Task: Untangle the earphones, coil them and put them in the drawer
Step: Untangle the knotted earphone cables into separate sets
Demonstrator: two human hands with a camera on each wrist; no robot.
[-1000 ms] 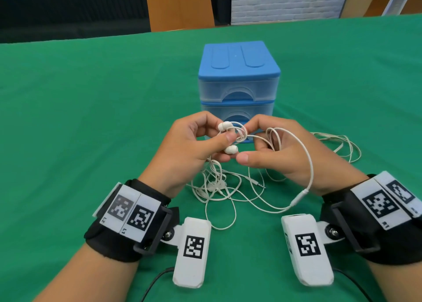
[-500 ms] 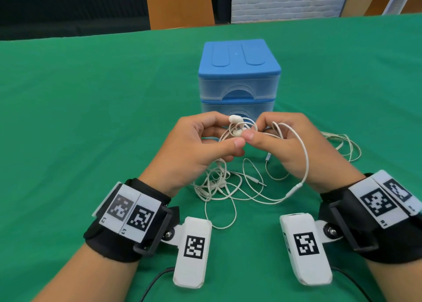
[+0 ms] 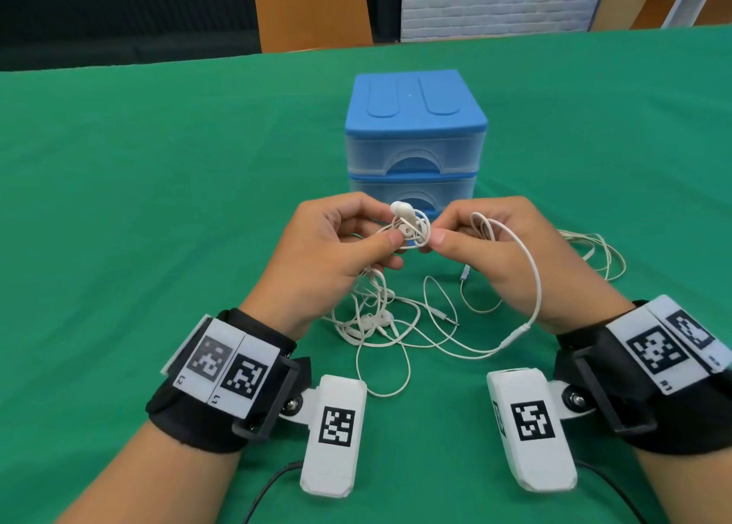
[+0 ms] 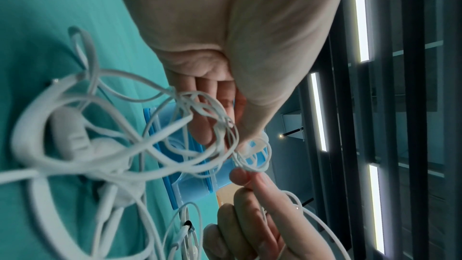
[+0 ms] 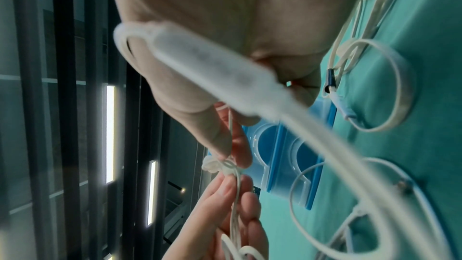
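White earphones hang in a knot between my two hands, raised in front of the blue drawer unit. My left hand pinches the knot from the left with thumb and fingers; my right hand pinches it from the right. One earbud sticks up above the knot. Loose cable trails down onto the green table, with the plug lying there. In the left wrist view the tangle sits at my fingertips. In the right wrist view the cable's inline remote crosses the frame, blurred.
Both drawers of the unit are closed. More white cable lies on the green table to the right of my right hand. Black wires run off the wrist mounts at the near edge.
Both hands have lifted the knot higher and farther forward, toward the drawer unit. The earbuds have shifted in my fingers, one now standing above the knot.
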